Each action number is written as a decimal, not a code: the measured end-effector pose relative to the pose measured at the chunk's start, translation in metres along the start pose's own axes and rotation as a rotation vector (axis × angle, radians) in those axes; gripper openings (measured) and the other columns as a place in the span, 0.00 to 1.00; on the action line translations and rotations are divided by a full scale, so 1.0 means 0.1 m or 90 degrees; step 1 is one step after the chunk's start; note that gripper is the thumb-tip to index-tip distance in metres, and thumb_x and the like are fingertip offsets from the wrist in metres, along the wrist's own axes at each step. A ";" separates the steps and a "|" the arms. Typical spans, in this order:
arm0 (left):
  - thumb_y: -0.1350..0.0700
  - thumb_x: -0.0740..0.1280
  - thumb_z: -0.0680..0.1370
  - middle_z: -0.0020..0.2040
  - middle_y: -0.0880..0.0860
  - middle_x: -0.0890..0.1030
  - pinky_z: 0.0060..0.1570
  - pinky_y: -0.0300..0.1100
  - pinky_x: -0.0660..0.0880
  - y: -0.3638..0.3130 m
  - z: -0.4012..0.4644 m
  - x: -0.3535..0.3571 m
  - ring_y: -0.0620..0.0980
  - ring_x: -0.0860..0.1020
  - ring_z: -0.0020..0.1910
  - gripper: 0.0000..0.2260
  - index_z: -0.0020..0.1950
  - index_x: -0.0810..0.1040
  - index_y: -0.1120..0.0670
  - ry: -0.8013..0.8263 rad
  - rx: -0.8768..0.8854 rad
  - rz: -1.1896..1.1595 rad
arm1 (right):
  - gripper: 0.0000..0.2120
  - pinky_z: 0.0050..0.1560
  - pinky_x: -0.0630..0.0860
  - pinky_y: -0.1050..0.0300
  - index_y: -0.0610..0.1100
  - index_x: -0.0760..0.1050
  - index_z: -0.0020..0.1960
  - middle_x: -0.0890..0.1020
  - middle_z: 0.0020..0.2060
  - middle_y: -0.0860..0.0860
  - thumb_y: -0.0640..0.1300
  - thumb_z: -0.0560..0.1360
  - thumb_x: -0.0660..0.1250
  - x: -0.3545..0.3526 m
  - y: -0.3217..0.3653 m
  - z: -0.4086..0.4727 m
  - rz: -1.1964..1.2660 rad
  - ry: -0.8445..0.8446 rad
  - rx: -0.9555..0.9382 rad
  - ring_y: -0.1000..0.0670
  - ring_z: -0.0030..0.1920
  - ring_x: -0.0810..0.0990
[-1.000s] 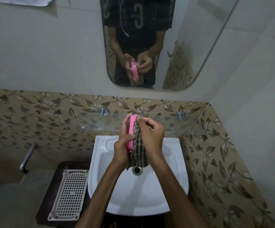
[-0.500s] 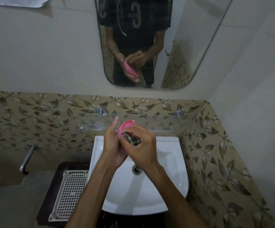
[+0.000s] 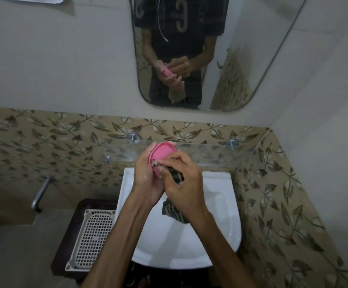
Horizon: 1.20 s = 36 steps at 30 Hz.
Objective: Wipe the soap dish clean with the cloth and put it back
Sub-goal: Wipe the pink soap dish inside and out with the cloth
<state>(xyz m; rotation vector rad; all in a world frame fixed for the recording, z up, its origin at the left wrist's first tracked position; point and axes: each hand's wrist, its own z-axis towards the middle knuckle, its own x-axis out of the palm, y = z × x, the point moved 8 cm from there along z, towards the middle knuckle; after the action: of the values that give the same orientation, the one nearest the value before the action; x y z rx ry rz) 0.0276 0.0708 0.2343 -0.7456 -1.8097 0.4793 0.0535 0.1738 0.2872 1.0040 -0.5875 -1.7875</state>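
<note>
The pink soap dish is held up over the far rim of the white basin, just in front of the glass shelf, toward 12 o'clock from the basin's middle. The left hand cups it from the 9 o'clock side, fingers curled around its back and edge, so the dish stands tilted on its side with its hollow facing 3 o'clock. The right hand grips a bunched checked cloth and presses it against the dish's lower rim; the cloth's loose end hangs below that hand over the basin, toward 6 o'clock. What lies inside the dish is hidden by the cloth and fingers. At 8 o'clock from the basin a white perforated tray lies flat on a dark stand. Above, the mirror reflects both hands with the dish and cloth.
</note>
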 end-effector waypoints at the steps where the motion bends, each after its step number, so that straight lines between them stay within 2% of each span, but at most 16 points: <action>1: 0.44 0.58 0.83 0.52 0.63 0.81 0.55 0.49 0.78 -0.02 0.00 -0.01 0.57 0.81 0.50 0.23 0.59 0.82 0.61 0.005 0.006 0.002 | 0.10 0.59 0.75 0.69 0.42 0.87 0.54 0.84 0.50 0.48 0.35 0.73 0.77 -0.01 0.00 -0.03 -0.019 0.012 -0.012 0.57 0.54 0.80; 2: 0.44 0.58 0.83 0.52 0.63 0.81 0.55 0.49 0.78 -0.03 0.01 -0.02 0.57 0.80 0.50 0.22 0.58 0.81 0.61 0.010 0.009 0.000 | 0.11 0.60 0.74 0.71 0.42 0.87 0.54 0.85 0.50 0.48 0.35 0.72 0.77 -0.03 -0.01 -0.05 -0.038 0.020 -0.022 0.59 0.55 0.79; 5: 0.45 0.57 0.84 0.48 0.61 0.83 0.49 0.46 0.81 0.04 -0.01 0.01 0.54 0.83 0.46 0.22 0.56 0.82 0.61 0.000 0.014 0.010 | 0.11 0.62 0.78 0.64 0.42 0.88 0.52 0.87 0.50 0.48 0.35 0.71 0.76 -0.10 -0.04 -0.01 -0.059 -0.010 -0.020 0.58 0.57 0.80; 9: 0.47 0.59 0.85 0.45 0.58 0.86 0.45 0.42 0.84 0.12 -0.02 0.08 0.52 0.86 0.43 0.21 0.51 0.86 0.60 -0.032 0.002 -0.020 | 0.12 0.55 0.78 0.66 0.41 0.87 0.50 0.86 0.47 0.48 0.31 0.69 0.76 0.00 0.10 0.17 -0.050 -0.071 -0.022 0.53 0.50 0.83; 13: 0.51 0.58 0.85 0.45 0.56 0.86 0.43 0.43 0.83 0.11 -0.01 0.01 0.51 0.85 0.44 0.17 0.53 0.84 0.58 -0.047 0.038 0.004 | 0.09 0.48 0.78 0.67 0.44 0.87 0.55 0.84 0.47 0.51 0.37 0.75 0.76 -0.07 -0.23 0.14 -0.016 -0.130 0.126 0.57 0.47 0.82; 14: 0.51 0.59 0.85 0.44 0.56 0.86 0.42 0.42 0.83 0.13 -0.01 -0.02 0.51 0.85 0.43 0.17 0.52 0.84 0.58 -0.054 0.041 0.001 | 0.09 0.47 0.79 0.66 0.44 0.87 0.55 0.83 0.47 0.51 0.38 0.75 0.76 -0.08 -0.27 0.11 -0.015 -0.124 0.134 0.57 0.47 0.82; 16: 0.49 0.59 0.85 0.41 0.57 0.85 0.39 0.41 0.82 0.18 -0.02 -0.05 0.51 0.85 0.39 0.19 0.48 0.85 0.58 -0.059 0.021 -0.017 | 0.09 0.49 0.81 0.61 0.44 0.86 0.52 0.84 0.47 0.50 0.36 0.73 0.75 0.01 -0.15 0.03 -0.037 -0.059 0.066 0.54 0.48 0.83; 18: 0.46 0.59 0.84 0.40 0.57 0.85 0.40 0.42 0.82 0.21 -0.01 -0.05 0.52 0.85 0.39 0.23 0.43 0.87 0.58 -0.063 -0.005 -0.045 | 0.09 0.54 0.80 0.61 0.43 0.86 0.51 0.86 0.48 0.49 0.35 0.72 0.75 0.10 -0.05 0.00 -0.036 0.004 -0.007 0.51 0.50 0.83; 19: 0.47 0.59 0.84 0.40 0.57 0.85 0.41 0.42 0.82 0.22 0.00 -0.07 0.52 0.85 0.39 0.23 0.42 0.88 0.58 -0.062 0.002 -0.039 | 0.10 0.54 0.80 0.62 0.43 0.87 0.52 0.86 0.49 0.49 0.35 0.73 0.75 0.09 -0.08 0.02 -0.034 0.006 0.002 0.52 0.51 0.83; 22: 0.49 0.58 0.85 0.44 0.58 0.85 0.46 0.43 0.82 0.22 -0.02 -0.04 0.51 0.84 0.43 0.21 0.47 0.87 0.57 -0.065 0.022 -0.018 | 0.11 0.52 0.78 0.67 0.45 0.86 0.54 0.85 0.49 0.50 0.35 0.74 0.75 -0.05 -0.20 0.09 -0.047 -0.054 0.051 0.56 0.50 0.82; 24: 0.47 0.57 0.85 0.45 0.59 0.84 0.52 0.46 0.80 0.24 -0.02 -0.07 0.54 0.83 0.45 0.21 0.49 0.85 0.59 -0.056 -0.001 -0.044 | 0.12 0.56 0.77 0.69 0.44 0.87 0.53 0.86 0.49 0.49 0.32 0.72 0.76 0.01 -0.13 -0.07 -0.040 -0.022 0.020 0.56 0.51 0.82; 26: 0.44 0.57 0.83 0.47 0.60 0.82 0.60 0.50 0.77 0.27 -0.03 -0.06 0.58 0.81 0.49 0.22 0.53 0.82 0.59 -0.020 -0.041 -0.076 | 0.11 0.57 0.79 0.63 0.43 0.87 0.52 0.87 0.49 0.49 0.33 0.72 0.77 0.05 -0.11 -0.27 -0.029 0.005 -0.007 0.55 0.52 0.83; 28: 0.44 0.56 0.84 0.47 0.60 0.83 0.52 0.47 0.81 0.28 -0.02 -0.10 0.56 0.82 0.46 0.22 0.54 0.81 0.60 -0.040 -0.031 -0.062 | 0.11 0.57 0.82 0.56 0.44 0.88 0.53 0.87 0.50 0.50 0.35 0.73 0.77 -0.01 -0.25 -0.24 -0.040 -0.033 0.022 0.55 0.55 0.84; 30: 0.46 0.56 0.85 0.47 0.60 0.85 0.46 0.44 0.83 0.30 -0.02 -0.08 0.54 0.84 0.46 0.21 0.55 0.82 0.60 -0.049 0.000 -0.006 | 0.11 0.55 0.83 0.56 0.45 0.87 0.54 0.87 0.50 0.51 0.35 0.73 0.77 -0.09 -0.38 -0.13 -0.045 -0.096 0.089 0.56 0.53 0.84; 32: 0.47 0.57 0.85 0.47 0.58 0.86 0.46 0.44 0.82 0.31 -0.03 -0.07 0.52 0.85 0.47 0.20 0.55 0.83 0.59 -0.055 0.024 0.026 | 0.11 0.52 0.83 0.57 0.44 0.87 0.54 0.86 0.48 0.51 0.35 0.73 0.77 -0.10 -0.35 -0.01 -0.021 -0.127 0.118 0.57 0.49 0.84; 36: 0.42 0.59 0.83 0.52 0.60 0.86 0.54 0.50 0.79 0.31 -0.06 -0.07 0.56 0.85 0.50 0.22 0.58 0.84 0.58 -0.044 -0.009 0.039 | 0.09 0.50 0.80 0.66 0.44 0.87 0.53 0.87 0.47 0.51 0.36 0.73 0.77 -0.05 -0.37 0.10 -0.033 -0.092 0.109 0.58 0.47 0.84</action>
<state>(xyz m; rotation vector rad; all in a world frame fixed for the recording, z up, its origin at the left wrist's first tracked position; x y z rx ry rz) 0.0429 0.0882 0.2115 -0.8048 -1.8603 0.5386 0.0272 0.1938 0.2664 1.0181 -0.8216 -1.8911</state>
